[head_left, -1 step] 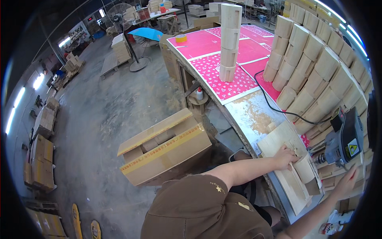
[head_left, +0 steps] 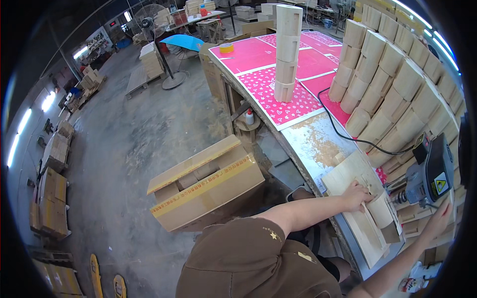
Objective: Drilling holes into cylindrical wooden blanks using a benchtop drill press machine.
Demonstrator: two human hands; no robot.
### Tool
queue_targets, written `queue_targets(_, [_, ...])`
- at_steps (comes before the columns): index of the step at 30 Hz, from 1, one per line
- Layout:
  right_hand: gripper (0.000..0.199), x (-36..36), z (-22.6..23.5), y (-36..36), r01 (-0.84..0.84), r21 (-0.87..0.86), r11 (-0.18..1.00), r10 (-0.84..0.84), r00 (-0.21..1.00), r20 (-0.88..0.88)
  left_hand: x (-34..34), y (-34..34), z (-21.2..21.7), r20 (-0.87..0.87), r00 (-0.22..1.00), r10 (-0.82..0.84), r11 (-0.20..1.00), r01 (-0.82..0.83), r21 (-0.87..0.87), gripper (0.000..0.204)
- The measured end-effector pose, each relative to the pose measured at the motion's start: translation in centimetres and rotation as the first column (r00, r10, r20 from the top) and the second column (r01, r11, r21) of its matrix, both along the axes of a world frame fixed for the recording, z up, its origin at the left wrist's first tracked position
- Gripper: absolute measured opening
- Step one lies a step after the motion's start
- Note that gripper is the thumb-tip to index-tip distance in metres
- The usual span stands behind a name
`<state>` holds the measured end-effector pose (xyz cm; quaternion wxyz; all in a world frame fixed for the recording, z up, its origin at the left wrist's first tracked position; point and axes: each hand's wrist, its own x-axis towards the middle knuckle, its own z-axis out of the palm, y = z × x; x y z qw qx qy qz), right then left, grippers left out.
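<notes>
Head view: I see the left hand (head_left: 356, 195) right of centre in the lower half of the frame, its fingers bent and close together against a pale wooden block (head_left: 380, 212). I cannot tell whether they clamp on it. The block sits on a wooden board (head_left: 343, 175) at lower right, just beside the chuck of a grey drilling machine (head_left: 430, 171). At the right edge, the right hand (head_left: 439, 218) is raised beside that machine, fingers nearly straight; I cannot tell whether it grips any part of it.

For markings, I find a yellow label (head_left: 440, 186) with a dark warning triangle on the machine's side. Left of centre, a cardboard box (head_left: 218, 203) carries yellowish tape (head_left: 203, 185) printed with a row of orange-red characters. The brown shirt (head_left: 233, 258) at bottom centre bears a small star and fine lettering too small for me to read. Upper centre, pink sheets (head_left: 256, 94) show white hearts and shapes beneath a tall stack of wooden blocks (head_left: 286, 49). More wooden stacks (head_left: 382, 69) fill the upper right.
</notes>
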<state>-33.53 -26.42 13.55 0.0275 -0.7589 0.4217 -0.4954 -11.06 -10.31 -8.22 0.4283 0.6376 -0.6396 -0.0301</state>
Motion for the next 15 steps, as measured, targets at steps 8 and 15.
queue_targets(8, [0.035,0.7,-3.1,-8.0,-0.220,-0.158,0.963,0.226,0.974,0.023,-1.1,0.4,2.1,-0.211,0.974,0.082,0.984,-0.046,0.170,0.062])
queue_targets(15, [0.033,-3.8,-14.7,5.7,-0.150,0.012,0.989,0.133,0.832,-0.538,-1.5,-1.6,-0.7,-0.104,0.994,0.023,0.996,-0.032,-0.081,0.044])
